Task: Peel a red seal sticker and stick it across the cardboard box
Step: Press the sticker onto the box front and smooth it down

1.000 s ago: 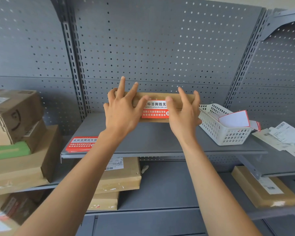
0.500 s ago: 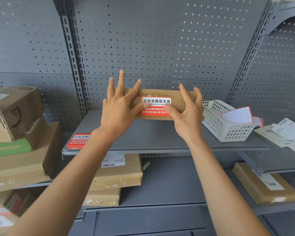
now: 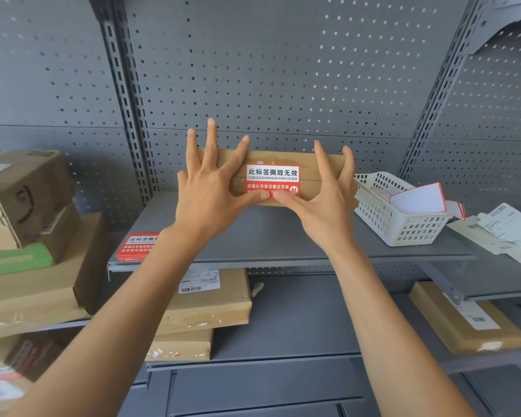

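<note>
Red seal sticker [image 3: 272, 181] lies across the seam of the cardboard box [image 3: 309, 171] at the back of the grey shelf [image 3: 283, 239]; both thumbs cover its lower edge, hiding the bottom line of print. The left hand [image 3: 211, 188] and right hand [image 3: 328, 200] are spread flat, gripping nothing. One stack of spare stickers [image 3: 137, 246] sits left, partly behind the forearm. One white basket [image 3: 400, 224] stands right.

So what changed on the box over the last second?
Both thumbs moved inward along the sticker's lower edge until they nearly met, uncovering its top. The left hand and right hand kept bracing the cardboard box; basket and sticker stack unmoved.
</note>
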A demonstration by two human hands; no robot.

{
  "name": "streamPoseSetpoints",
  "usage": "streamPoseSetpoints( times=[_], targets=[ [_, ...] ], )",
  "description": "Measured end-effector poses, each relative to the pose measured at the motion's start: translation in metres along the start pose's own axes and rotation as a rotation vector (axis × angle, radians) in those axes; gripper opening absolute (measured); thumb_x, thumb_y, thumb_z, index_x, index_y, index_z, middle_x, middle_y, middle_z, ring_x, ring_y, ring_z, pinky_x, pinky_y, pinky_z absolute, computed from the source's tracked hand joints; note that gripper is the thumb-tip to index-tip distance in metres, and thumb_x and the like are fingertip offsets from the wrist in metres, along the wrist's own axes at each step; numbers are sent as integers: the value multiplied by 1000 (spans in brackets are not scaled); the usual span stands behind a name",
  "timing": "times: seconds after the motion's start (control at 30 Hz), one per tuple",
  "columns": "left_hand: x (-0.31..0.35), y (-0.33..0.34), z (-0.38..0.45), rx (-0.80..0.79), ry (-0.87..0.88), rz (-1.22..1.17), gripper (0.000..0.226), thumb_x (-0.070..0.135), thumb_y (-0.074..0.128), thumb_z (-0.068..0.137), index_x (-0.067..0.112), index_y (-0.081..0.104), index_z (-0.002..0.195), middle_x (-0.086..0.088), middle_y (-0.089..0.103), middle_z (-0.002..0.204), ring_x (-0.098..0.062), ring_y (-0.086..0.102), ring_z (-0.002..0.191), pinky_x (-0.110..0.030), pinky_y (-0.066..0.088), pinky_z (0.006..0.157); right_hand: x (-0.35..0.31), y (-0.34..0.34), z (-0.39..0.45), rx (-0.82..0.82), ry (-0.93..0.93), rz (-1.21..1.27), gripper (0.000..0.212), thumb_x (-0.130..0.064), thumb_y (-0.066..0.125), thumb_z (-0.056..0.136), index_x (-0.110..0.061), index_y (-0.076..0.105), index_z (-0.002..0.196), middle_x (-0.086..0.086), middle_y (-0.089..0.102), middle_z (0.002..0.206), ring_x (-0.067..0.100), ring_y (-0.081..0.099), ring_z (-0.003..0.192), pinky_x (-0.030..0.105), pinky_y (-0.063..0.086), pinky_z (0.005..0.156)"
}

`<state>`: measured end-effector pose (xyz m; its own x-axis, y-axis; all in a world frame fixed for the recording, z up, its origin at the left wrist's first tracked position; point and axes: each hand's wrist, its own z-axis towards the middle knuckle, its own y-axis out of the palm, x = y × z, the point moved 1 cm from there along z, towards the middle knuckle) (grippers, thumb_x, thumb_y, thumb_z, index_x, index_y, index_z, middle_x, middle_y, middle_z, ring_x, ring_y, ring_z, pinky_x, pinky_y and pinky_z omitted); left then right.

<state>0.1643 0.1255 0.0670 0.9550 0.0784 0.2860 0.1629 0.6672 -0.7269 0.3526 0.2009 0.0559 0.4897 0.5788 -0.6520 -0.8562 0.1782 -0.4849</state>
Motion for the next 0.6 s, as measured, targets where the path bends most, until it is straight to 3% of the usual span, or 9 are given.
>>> streamPoseSetpoints(
  times=[0.2,0.33,0.53,0.6],
  targets=[
    [-5,-1,-1,-32,9,-16,99,88,42,73,44,23,160,-4,-9,173,-38,-12,158,-68,35,104,8,0,0,-29,-20,28,100,-56,83,72,-46,29,155,-3,0,170,27,16,151,53,23,120],
    [-12,-2,-2,-39,32,-40,91,78,52,80,45,24,159,-2,-7,174,-37,-10,158,-67,33,107,14,-2,1,-49,-43,59,94,-47,83,77,-45,30,155,-5,4,169,25,19,149,53,24,121],
    [-22,-7,-2,-83,88,-93,74,54,63,92,45,29,157,1,-6,174,-32,-13,158,-68,28,109,22,-8,4,-98,-75,110,82,-30,78,86,-38,34,155,-2,7,169,19,18,149,32,19,118],
    [-25,-8,-4,-61,143,-66,67,46,63,97,43,33,157,-2,-3,174,-34,-11,158,-66,31,104,22,-10,3,-111,-87,129,77,-24,74,90,-36,36,155,-1,6,170,16,15,152,32,17,119]
  ],
)
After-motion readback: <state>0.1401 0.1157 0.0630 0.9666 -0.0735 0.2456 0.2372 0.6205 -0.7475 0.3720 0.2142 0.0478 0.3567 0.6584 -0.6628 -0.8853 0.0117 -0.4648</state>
